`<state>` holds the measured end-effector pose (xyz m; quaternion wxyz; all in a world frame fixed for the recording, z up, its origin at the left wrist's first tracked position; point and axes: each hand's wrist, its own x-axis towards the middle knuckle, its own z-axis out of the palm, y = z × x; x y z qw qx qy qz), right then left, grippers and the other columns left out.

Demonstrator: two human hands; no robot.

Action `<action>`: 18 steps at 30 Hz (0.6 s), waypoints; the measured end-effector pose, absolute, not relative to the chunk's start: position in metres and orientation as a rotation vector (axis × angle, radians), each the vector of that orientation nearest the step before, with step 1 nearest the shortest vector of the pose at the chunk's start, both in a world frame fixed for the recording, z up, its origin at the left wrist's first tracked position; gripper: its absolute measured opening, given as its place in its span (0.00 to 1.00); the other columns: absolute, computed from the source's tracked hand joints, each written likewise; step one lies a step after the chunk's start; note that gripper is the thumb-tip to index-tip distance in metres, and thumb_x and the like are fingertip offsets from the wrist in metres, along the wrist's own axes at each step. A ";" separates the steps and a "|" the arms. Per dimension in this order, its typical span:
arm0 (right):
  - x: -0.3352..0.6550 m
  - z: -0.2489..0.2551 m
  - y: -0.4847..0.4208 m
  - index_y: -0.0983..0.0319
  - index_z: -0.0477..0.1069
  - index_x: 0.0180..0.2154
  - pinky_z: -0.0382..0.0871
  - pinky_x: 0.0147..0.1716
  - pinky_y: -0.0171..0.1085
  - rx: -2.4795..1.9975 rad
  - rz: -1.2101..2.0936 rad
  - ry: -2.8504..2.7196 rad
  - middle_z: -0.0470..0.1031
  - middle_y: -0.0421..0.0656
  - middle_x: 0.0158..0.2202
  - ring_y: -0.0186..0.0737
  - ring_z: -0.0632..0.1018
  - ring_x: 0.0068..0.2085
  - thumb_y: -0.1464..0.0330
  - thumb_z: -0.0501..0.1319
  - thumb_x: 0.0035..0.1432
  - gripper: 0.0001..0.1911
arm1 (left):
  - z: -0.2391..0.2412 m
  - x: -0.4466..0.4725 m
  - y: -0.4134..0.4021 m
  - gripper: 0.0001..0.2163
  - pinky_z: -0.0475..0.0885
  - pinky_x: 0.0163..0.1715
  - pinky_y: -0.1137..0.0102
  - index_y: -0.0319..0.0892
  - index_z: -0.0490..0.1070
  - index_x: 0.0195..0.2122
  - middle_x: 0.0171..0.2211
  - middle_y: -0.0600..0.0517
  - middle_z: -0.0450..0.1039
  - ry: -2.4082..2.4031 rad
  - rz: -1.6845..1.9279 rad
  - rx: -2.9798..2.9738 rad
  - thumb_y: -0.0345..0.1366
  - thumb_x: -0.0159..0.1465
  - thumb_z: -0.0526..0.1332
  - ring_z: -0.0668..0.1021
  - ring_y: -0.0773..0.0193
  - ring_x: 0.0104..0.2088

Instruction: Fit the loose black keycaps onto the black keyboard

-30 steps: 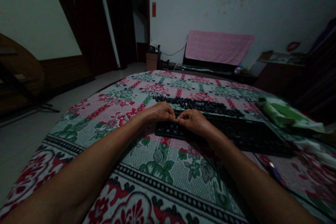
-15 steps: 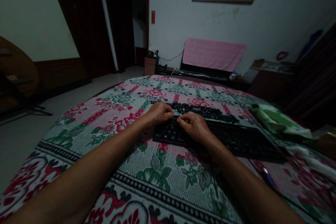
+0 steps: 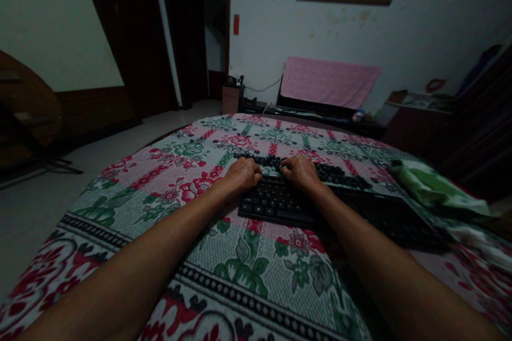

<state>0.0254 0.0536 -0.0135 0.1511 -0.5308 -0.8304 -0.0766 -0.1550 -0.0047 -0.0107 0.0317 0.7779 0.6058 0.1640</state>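
A black keyboard (image 3: pixel 268 205) lies on the patterned tablecloth. Keys fill its left part, while its right part looks dark and flat. Behind it stretches a row of loose black keycaps (image 3: pixel 334 173). My left hand (image 3: pixel 243 173) is at the keyboard's back left corner, its fingers curled and closed; what they hold, if anything, is hidden. Over the keycaps behind the keyboard, my right hand (image 3: pixel 301 171) has its thumb and fingers bent together in a pinch. Anything between those fingertips is too small to make out. My right forearm covers the keyboard's middle.
A green and white plastic bag (image 3: pixel 436 186) lies on the right of the table, with crumpled white material (image 3: pixel 480 240) nearer me. The floral tablecloth (image 3: pixel 160 192) reaches the table's left edge. Beyond the table, a pink towel (image 3: pixel 330 82) covers something on a low cabinet.
My right hand has moved back and to the right, from over the keyboard to the loose keycaps. The hands are farther apart, and more of the keyboard's keys show. My left hand has barely moved.
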 end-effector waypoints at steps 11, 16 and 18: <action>0.013 -0.009 0.055 0.56 0.74 0.35 0.59 0.36 0.40 -1.581 -0.378 -2.449 0.70 0.48 0.36 0.45 0.69 0.39 0.63 0.55 0.48 0.13 | -0.014 -0.157 -0.002 0.10 0.61 0.36 0.66 0.40 0.74 0.26 0.28 0.45 0.71 1.759 0.608 2.331 0.34 0.52 0.54 0.71 0.58 0.34; 0.008 -0.007 0.059 0.55 0.73 0.38 0.59 0.38 0.41 -1.676 -0.301 -2.462 0.70 0.49 0.38 0.46 0.69 0.41 0.64 0.57 0.46 0.15 | -0.010 -0.156 -0.004 0.10 0.62 0.37 0.68 0.41 0.74 0.30 0.31 0.47 0.72 1.795 0.555 2.332 0.35 0.53 0.53 0.71 0.59 0.37; 0.008 -0.007 0.060 0.55 0.73 0.39 0.59 0.39 0.42 -1.706 -0.290 -2.474 0.71 0.48 0.38 0.46 0.69 0.41 0.65 0.56 0.46 0.16 | -0.009 -0.155 -0.005 0.11 0.62 0.38 0.68 0.42 0.74 0.31 0.32 0.47 0.72 1.840 0.485 2.354 0.36 0.54 0.53 0.71 0.60 0.37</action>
